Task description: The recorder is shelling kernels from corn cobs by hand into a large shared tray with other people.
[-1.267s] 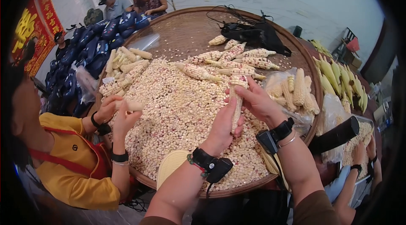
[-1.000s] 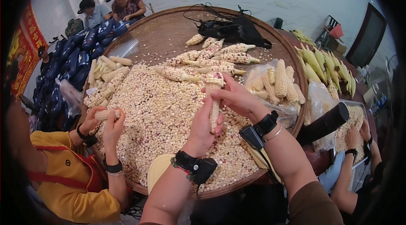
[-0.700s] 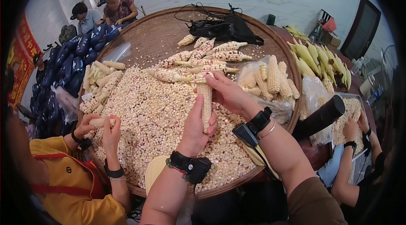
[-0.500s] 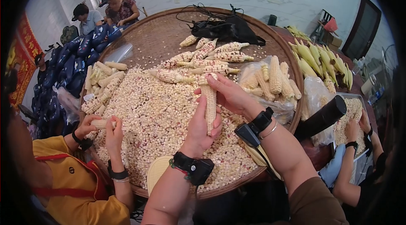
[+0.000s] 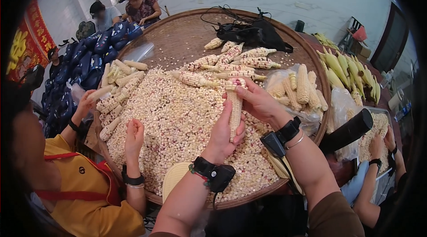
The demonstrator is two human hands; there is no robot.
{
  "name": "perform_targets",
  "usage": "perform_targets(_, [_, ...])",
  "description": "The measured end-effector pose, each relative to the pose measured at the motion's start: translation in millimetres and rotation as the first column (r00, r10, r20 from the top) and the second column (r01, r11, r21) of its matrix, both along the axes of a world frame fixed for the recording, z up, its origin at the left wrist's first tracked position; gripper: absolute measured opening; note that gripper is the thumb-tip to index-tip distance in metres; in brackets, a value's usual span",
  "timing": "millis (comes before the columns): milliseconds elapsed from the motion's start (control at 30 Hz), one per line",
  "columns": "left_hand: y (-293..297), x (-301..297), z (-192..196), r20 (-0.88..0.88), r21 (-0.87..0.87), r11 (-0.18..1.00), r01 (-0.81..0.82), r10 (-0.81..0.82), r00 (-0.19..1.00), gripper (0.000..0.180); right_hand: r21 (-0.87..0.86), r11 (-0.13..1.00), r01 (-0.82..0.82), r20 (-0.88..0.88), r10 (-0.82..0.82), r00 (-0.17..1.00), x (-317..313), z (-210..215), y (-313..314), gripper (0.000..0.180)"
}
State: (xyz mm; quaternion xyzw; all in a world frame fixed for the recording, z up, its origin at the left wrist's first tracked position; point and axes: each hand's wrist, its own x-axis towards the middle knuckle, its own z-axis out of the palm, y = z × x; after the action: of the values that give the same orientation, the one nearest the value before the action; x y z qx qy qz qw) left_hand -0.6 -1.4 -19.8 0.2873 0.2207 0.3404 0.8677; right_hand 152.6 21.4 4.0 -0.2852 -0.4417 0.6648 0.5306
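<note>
Upright over the tray, a mostly stripped corn cob [image 5: 235, 108] stands between my hands, with kernels, some dark red, still on its top end. My left hand [image 5: 225, 128] wraps round its lower part. With thumb and fingers, my right hand [image 5: 257, 99] grips the cob near the kernels at the top. Beneath them a thick layer of loose white and reddish kernels [image 5: 178, 121] covers the round woven tray [image 5: 178, 32]. Just beyond my hands, several speckled corn ears [image 5: 235, 61] lie in a heap.
Bare cobs [image 5: 120, 85] are piled at the tray's left, and pale cobs fill a plastic bag [image 5: 280, 81] at its right. A black bag [image 5: 255, 32] lies at the back. One person in yellow [image 5: 84, 183] works on my left; another's hands [image 5: 382, 143] work at a right-hand tray.
The view has shifted, so the scene sits further right. My hands keep hold of the cob. The person on the left has moved a cob from between both hands to the bare-cob pile.
</note>
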Motion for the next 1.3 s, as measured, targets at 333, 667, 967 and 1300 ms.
perform_targets(333, [0.1, -0.9, 2.6, 0.085, -0.026, 1.000, 0.017, -0.014, 0.996, 0.054, -0.004, 0.998, -0.057, -0.074, 0.057, 0.996, -2.0, 3.3, -0.6, 0.046])
perform_targets(667, [0.2, -2.0, 1.9, 0.106, -0.044, 0.998, 0.037, -0.032, 0.994, 0.056, 0.038, 0.999, -0.025, -0.041, 0.027, 0.999, 0.1, 1.2, -1.1, 0.047])
perform_targets(967, [-0.6, -1.7, 4.3, 0.078, -0.029, 0.999, 0.018, -0.016, 0.997, 0.056, 0.054, 0.998, -0.032, -0.010, 0.032, 0.999, -0.8, 3.6, -1.8, 0.047])
perform_targets(1300, [-0.7, -0.7, 3.6, 0.150, -0.075, 0.996, 0.039, -0.028, 0.988, 0.057, -0.082, 0.997, -0.004, -0.019, 0.003, 1.000, -6.3, 5.5, -3.5, 0.037])
